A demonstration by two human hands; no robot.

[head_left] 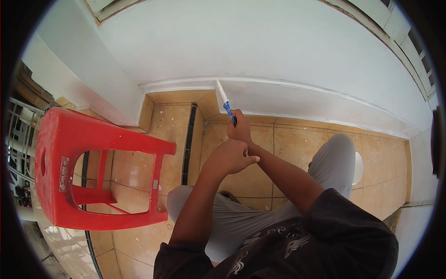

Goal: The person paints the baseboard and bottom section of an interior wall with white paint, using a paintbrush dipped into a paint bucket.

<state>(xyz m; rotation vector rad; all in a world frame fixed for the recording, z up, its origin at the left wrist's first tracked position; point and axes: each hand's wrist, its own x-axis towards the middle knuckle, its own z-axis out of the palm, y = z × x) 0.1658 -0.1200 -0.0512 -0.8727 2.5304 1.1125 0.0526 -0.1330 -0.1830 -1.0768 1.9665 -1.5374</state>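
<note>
A brush [226,106] with a blue, paint-marked handle and a white head points up toward the wall's lower ledge [278,83]. My right hand [239,126] is closed around its handle. The white tip is at the ledge, by the corner where the wall steps; contact is hard to judge. Just below, my left hand [228,158] is closed beside my right wrist, thumb pointing right. Something small and pale shows at its fingers, too hidden to name.
A red plastic stool [100,132] stands on the left. Tan floor tiles [132,169] carry white specks, and a dark strip [189,144] edges a step. Behind my right knee, a white round object [357,168] partly shows. Metal racks are at the far left.
</note>
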